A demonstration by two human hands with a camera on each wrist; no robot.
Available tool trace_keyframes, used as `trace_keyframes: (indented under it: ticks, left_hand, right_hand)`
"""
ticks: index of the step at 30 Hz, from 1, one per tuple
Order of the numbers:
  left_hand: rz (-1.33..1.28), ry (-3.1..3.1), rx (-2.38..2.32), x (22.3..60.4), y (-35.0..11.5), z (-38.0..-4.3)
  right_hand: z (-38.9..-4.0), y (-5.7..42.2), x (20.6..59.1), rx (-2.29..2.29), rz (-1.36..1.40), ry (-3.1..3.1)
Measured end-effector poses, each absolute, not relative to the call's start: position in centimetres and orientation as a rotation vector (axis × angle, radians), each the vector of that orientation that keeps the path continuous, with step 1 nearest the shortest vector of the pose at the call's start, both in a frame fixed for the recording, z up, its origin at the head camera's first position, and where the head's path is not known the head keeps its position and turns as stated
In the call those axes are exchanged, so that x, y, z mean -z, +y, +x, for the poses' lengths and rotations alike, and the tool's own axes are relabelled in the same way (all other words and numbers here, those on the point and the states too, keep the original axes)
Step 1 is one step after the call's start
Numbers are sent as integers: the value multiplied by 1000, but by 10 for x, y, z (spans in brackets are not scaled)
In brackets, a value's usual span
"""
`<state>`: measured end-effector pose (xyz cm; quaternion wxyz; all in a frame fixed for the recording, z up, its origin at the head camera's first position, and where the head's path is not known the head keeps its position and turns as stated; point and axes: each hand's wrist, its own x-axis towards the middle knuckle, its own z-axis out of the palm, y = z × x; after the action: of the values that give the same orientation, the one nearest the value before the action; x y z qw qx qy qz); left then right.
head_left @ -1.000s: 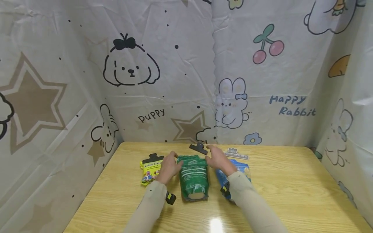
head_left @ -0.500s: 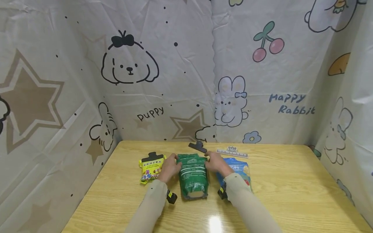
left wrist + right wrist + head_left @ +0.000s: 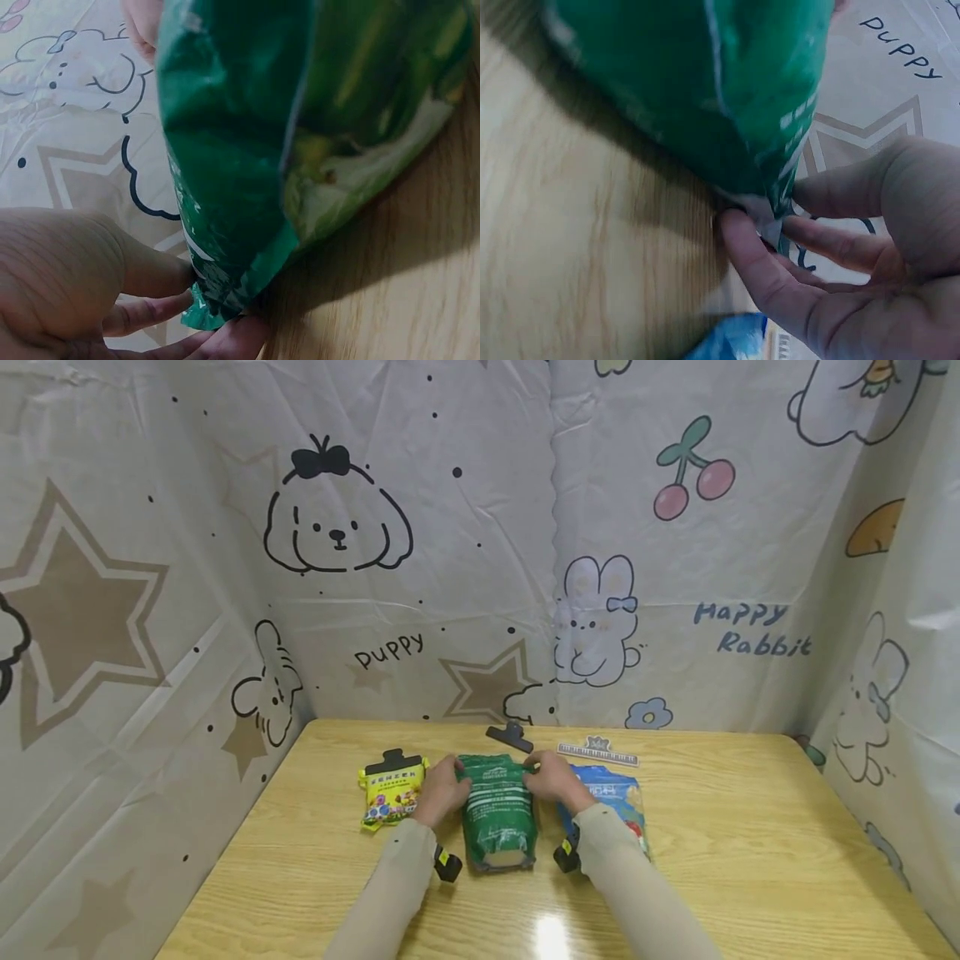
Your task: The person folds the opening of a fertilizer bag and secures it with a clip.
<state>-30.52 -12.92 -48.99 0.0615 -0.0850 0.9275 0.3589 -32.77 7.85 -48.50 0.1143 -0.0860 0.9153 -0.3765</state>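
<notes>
A plump green bag [image 3: 498,818] lies on the table between my hands, its pale base end toward me. My left hand [image 3: 444,789] pinches its far left corner; in the left wrist view the thumb [image 3: 154,270] is on one face, fingers on the other. At the far right corner my right hand [image 3: 557,778] does likewise, and the right wrist view shows the crumpled corner between thumb and fingers [image 3: 754,251]. Just beyond the bag's top lies a loose black clip [image 3: 512,737].
Left of the green bag sits a yellow bag [image 3: 390,802] with a black clip [image 3: 393,762] across its top. A blue bag [image 3: 606,793] lies partly under my right forearm, with a white piano-key clip [image 3: 597,751] behind it. Printed cloth [image 3: 420,593] walls the wooden table [image 3: 720,852].
My right hand has come down and left from beside the loose black clip, its fingers closing onto the green bag's corner. My left hand shifts slightly; the bag stays nearly in place.
</notes>
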Motion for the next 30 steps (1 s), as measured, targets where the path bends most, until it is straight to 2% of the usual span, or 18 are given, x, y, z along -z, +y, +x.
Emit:
trace_keyframes:
  ticks: [7, 14, 30]
  left_hand:
    - [-305, 2802, -1140, 491, -126, -308]
    - [-312, 2821, -1216, 490, -124, -308]
    - [-341, 2854, -1436, 481, -120, -299]
  right_hand:
    - [-328, 78, 486, 1316, -30, 2541]
    - [-328, 76, 484, 1406, 66, 2499]
    - [-323, 77, 477, 1545, 50, 2524]
